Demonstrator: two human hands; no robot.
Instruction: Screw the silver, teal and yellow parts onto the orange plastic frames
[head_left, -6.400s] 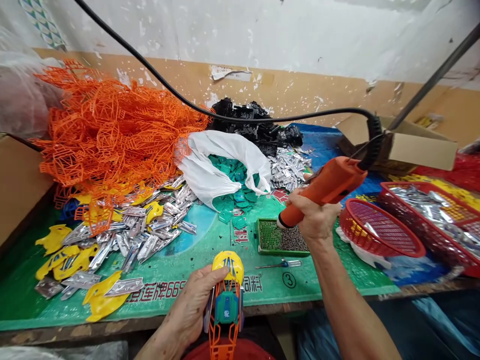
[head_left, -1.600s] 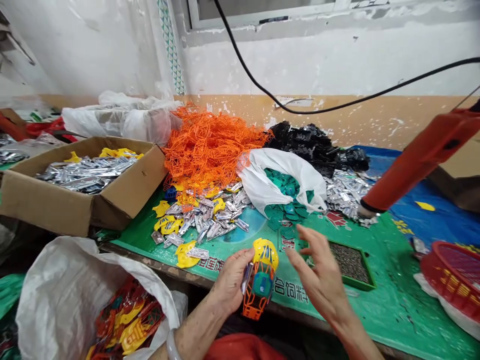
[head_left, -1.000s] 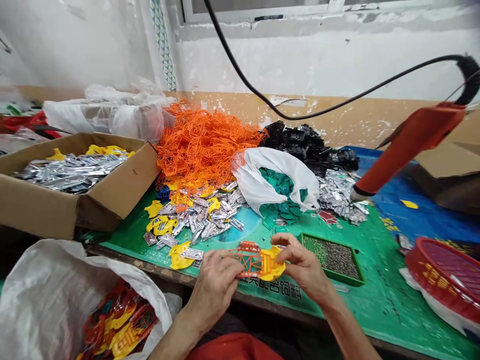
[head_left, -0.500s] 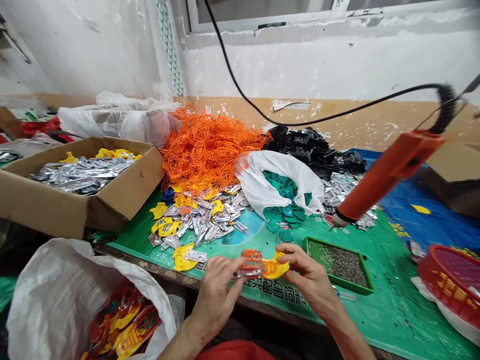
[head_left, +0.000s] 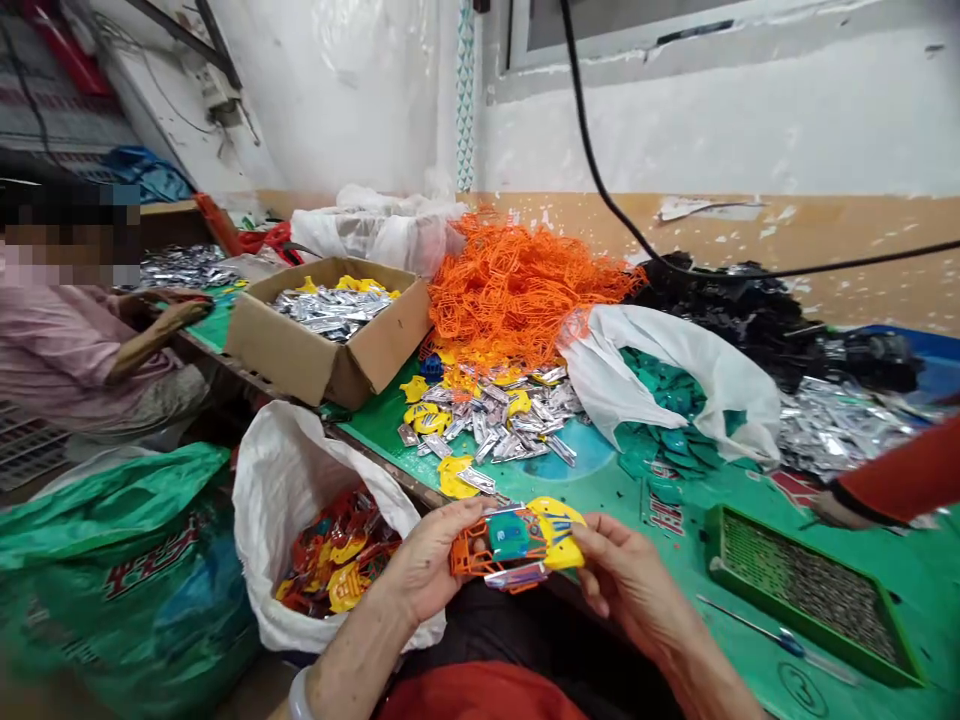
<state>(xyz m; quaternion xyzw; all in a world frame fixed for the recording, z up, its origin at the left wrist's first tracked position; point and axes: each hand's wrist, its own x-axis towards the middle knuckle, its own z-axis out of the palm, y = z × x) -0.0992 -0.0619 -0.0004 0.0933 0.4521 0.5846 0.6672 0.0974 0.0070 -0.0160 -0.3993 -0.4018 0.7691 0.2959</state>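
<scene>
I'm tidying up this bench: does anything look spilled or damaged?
Green pieces lie loose on the tabletop outside the white plastic bag, as if spilled; paper on the wall looks torn.

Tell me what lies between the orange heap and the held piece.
In the head view, a spread of silver and yellow parts lies between the orange heap and the held piece, then some green table cover.

orange-frame asm. (head_left: 517, 545) w/ yellow end (head_left: 559, 535), grn panel (head_left: 516, 533) up, btwn hands (head_left: 433, 568)

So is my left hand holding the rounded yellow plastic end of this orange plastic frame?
No, your right hand holds the yellow end, while your left hand holds the orange frame opposite.
</scene>
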